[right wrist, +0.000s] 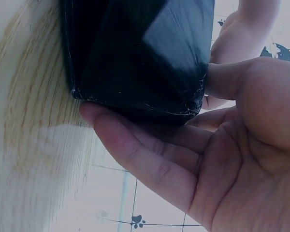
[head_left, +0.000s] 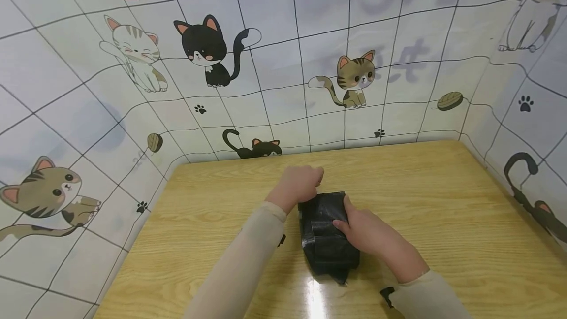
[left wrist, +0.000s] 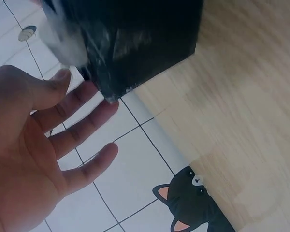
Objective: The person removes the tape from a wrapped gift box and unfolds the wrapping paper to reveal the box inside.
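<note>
A black package (head_left: 330, 240) with a creased, shiny plastic surface is held just over the table. Its near end has a loose pointed flap. My right hand (head_left: 369, 233) grips the right side, thumb on top; in the right wrist view its fingers (right wrist: 150, 154) lie along the far side. At the far left corner is my left hand (head_left: 299, 184). In the left wrist view that hand's fingers are spread and loosely bent, with fingertips (left wrist: 111, 107) at the package's corner. A blurred whitish patch (left wrist: 67, 43) shows on the package near the left thumb; its nature is unclear.
The package is above a wood-grain table (head_left: 212, 196). Walls with printed cats and grid lines (head_left: 274, 63) enclose the table at the back, left and right. Small dark pieces show at both sleeve cuffs.
</note>
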Demonstrator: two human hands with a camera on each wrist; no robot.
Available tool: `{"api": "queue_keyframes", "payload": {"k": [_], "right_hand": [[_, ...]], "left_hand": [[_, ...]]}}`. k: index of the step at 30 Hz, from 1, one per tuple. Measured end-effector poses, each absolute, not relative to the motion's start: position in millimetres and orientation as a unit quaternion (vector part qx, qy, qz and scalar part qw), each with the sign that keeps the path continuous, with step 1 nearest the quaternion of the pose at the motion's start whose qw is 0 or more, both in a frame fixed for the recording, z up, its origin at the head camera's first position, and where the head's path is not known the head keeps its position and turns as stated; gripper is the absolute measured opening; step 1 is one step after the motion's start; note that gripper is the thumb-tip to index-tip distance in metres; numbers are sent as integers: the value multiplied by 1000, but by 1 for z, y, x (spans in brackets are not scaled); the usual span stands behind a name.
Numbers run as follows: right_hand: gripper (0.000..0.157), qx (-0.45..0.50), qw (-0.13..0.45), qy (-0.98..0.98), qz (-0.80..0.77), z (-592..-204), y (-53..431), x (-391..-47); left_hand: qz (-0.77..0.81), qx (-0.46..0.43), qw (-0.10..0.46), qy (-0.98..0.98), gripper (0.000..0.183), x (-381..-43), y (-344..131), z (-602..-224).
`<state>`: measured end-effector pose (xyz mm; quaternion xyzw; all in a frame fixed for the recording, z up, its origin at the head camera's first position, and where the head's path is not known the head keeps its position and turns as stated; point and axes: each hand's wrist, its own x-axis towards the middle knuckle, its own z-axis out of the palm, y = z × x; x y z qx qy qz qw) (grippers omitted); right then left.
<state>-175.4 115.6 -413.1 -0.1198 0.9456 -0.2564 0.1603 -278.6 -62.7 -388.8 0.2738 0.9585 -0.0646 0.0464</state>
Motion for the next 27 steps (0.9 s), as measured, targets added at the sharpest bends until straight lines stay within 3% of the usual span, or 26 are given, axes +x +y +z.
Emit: {"api": "queue_keyframes", "payload": {"k": [4,10,21,27], "right_hand": [[83,-119,160,946,-254,-412,115,-175],[83,-117,165,944,-261,-413,116,-174],[84,-119,164,942,-267,-414,117,-174],[86,-113,169,938,-279,-411,121,-181]], "left_hand": [[-44,258,57,963,14,-286,-61,-388],[139,175,103,969,19,-292,-60,-389],[187,123,85,971,25,-283,-73,-383],[190,98,71,974,27,-257,-85,-375]]}}
